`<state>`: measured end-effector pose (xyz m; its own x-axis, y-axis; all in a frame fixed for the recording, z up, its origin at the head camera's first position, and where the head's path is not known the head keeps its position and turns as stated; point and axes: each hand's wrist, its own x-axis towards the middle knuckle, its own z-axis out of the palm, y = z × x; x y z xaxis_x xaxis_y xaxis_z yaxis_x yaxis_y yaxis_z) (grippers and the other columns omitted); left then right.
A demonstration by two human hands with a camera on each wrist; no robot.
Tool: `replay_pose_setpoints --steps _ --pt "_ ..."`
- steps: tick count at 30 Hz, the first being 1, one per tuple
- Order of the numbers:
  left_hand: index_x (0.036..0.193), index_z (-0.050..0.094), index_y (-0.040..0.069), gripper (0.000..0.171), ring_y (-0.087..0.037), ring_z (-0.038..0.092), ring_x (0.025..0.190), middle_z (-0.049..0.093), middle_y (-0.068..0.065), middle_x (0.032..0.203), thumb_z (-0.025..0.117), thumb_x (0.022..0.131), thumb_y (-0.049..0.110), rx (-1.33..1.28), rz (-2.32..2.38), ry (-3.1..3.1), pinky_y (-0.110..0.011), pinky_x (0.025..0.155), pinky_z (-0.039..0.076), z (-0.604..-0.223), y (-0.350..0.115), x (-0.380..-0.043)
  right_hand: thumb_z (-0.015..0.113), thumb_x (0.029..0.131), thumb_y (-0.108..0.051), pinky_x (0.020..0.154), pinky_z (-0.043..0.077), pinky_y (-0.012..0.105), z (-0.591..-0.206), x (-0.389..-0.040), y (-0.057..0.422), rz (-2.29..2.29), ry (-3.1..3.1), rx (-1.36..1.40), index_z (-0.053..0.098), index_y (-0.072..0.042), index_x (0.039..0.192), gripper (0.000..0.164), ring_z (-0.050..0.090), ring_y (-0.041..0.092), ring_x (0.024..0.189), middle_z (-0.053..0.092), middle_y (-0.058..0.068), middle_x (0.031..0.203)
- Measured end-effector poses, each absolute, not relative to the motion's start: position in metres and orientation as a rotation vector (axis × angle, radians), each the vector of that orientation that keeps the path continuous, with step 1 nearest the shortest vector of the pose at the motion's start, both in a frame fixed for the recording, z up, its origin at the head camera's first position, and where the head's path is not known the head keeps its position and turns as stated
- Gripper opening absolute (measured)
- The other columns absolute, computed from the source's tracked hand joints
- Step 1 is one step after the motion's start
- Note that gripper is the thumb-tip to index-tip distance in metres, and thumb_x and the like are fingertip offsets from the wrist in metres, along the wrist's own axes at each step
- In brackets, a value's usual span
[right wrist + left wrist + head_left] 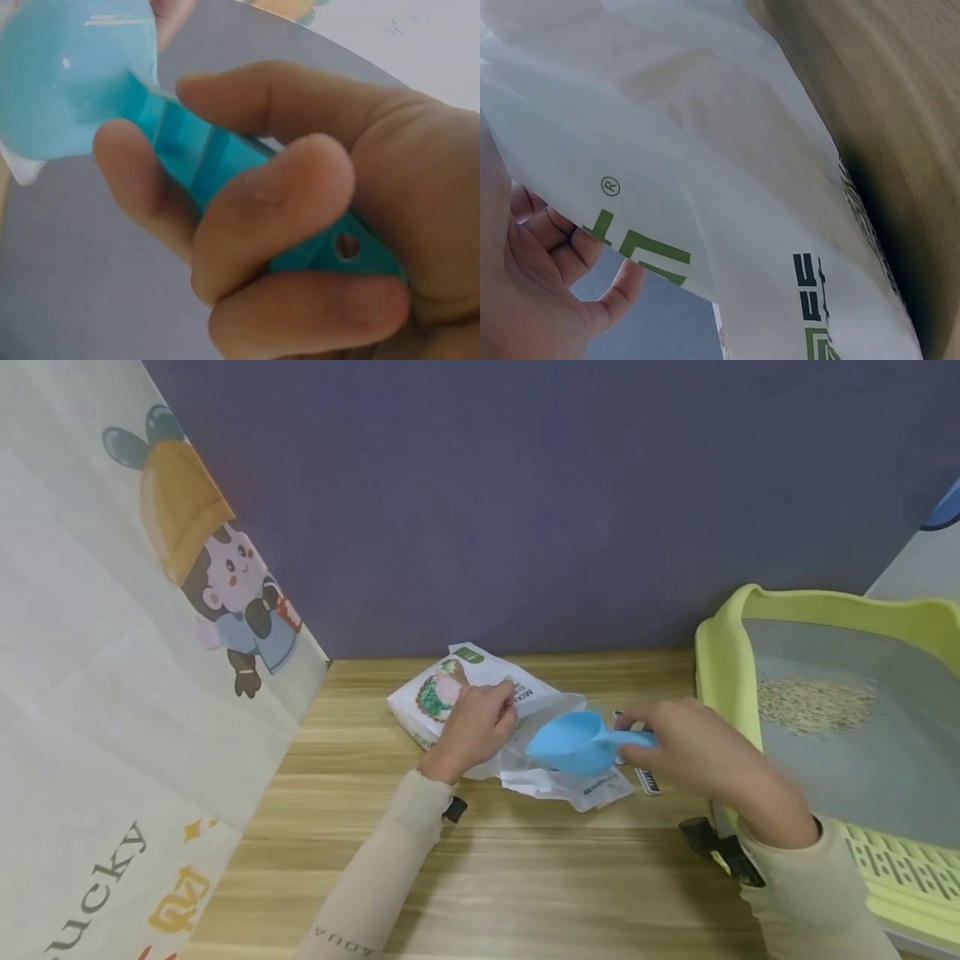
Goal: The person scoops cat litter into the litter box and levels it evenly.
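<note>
A white plastic bag (551, 693) printed with green and pink pictures lies on the wooden table, its slack mouth end toward the right. My left hand (477, 727) grips the bag's upper film. The left wrist view shows that film (667, 142) up close, with thumb and fingers at its edge. In my right hand (697, 752) is a light blue scoop (573, 743), its bowl over the bag's mouth. Fingers and thumb wrap the ribbed scoop handle (184, 142) in the right wrist view. What the bowl contains is hidden.
To the right stands a yellow-green litter tray (720, 652) with a grey floor and a patch of pale pellets (813, 703). A small black-and-white strip (648, 782) lies beside the bag. A dark wall (525, 510) closes off the back, and a pale printed wall (112, 693) the left.
</note>
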<state>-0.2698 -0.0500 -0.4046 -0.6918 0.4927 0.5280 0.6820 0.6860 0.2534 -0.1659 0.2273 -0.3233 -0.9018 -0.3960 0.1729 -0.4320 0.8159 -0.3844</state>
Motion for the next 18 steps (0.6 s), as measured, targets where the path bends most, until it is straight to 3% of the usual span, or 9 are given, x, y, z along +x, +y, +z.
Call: replay_pose_setpoints --steps 5,12,18 --pt "0.075 0.050 0.016 0.018 -0.011 0.040 0.054 0.044 0.006 0.058 0.057 0.089 0.006 -0.898 -0.614 -2.486 -0.031 0.066 0.041 -0.405 -0.055 -0.271 0.070 0.091 -0.020 0.055 0.037 0.030 -0.331 -0.179 0.206 0.673 -2.989 0.611 0.069 -0.010 0.099 0.013 0.045 0.013 0.055 0.060 -0.002 0.070" --pt "0.075 0.050 0.015 0.018 -0.011 0.041 0.054 0.045 0.005 0.059 0.055 0.090 0.006 -0.939 -0.600 -2.467 -0.029 0.060 0.039 -0.402 -0.052 -0.274 0.073 0.092 -0.020 0.055 0.037 0.031 -0.336 -0.190 0.200 0.691 -3.058 0.547 0.069 -0.011 0.098 0.011 0.046 0.016 0.058 0.066 0.002 0.082" --pt "0.075 0.051 0.016 0.018 -0.009 0.041 0.053 0.045 0.006 0.058 0.055 0.091 0.007 -0.919 -0.597 -2.496 -0.027 0.060 0.038 -0.402 -0.051 -0.274 0.072 0.093 -0.021 0.058 0.037 0.031 -0.341 -0.196 0.196 0.663 -3.093 0.510 0.070 -0.014 0.097 0.009 0.047 0.017 0.061 0.063 0.002 0.081"
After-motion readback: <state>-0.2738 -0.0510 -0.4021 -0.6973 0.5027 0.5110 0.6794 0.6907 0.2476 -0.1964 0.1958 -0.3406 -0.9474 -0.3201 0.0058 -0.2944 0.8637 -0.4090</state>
